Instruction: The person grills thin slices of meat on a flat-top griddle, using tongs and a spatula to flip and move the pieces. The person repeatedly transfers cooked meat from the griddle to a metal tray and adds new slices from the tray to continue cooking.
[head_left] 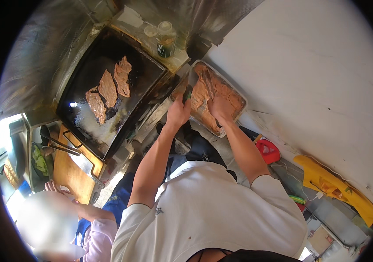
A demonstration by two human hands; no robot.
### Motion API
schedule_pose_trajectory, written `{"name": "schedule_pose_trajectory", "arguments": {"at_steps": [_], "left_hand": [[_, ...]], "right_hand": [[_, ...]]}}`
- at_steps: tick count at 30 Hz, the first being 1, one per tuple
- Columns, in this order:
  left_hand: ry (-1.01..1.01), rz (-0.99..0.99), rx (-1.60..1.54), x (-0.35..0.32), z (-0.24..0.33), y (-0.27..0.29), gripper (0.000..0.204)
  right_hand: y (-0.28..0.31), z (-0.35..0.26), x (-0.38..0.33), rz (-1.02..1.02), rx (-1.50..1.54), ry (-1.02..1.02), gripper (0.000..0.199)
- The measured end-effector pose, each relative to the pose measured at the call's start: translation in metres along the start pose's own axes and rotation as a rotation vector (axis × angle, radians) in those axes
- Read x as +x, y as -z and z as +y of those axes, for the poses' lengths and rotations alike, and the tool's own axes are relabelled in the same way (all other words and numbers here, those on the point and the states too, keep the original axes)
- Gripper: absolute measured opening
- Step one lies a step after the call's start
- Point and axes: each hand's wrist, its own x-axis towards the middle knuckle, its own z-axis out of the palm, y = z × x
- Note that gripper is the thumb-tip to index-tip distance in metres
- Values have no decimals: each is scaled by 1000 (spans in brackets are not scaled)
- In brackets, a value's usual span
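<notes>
A clear rectangular tub point(243, 97) of raw, reddish marinated meat slices point(228, 94) lies in front of me. My left hand point(178, 112) is closed around a flat-bladed tool point(192, 79) with a dark and green handle, held over the tub's left side. Whether it is a knife or a scraper I cannot tell. In my right hand point(221, 109) are metal tongs point(208, 83), their tips down at the meat. On the black griddle point(92, 56) to the left, three browning meat slices point(107, 88) lie side by side.
A person in a pale pink sleeve point(101, 236) stands at the lower left by a wooden board point(70, 174). Jars point(165, 43) stand behind the griddle. A white wall point(317, 65) bounds the right, with a red container point(268, 151) and a yellow bag point(335, 183) below.
</notes>
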Motion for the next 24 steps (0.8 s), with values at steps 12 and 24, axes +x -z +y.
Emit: {"name": "schedule_pose_trajectory", "arguments": {"at_steps": [12,24], "left_hand": [[-98,-2,306,21,26,-2,58],[-74,114,286,15,20,-5,55]], "right_hand": [[-3,37,-7,-154,567,-238,26],[6,18,5,-30,-14,93,32]]}}
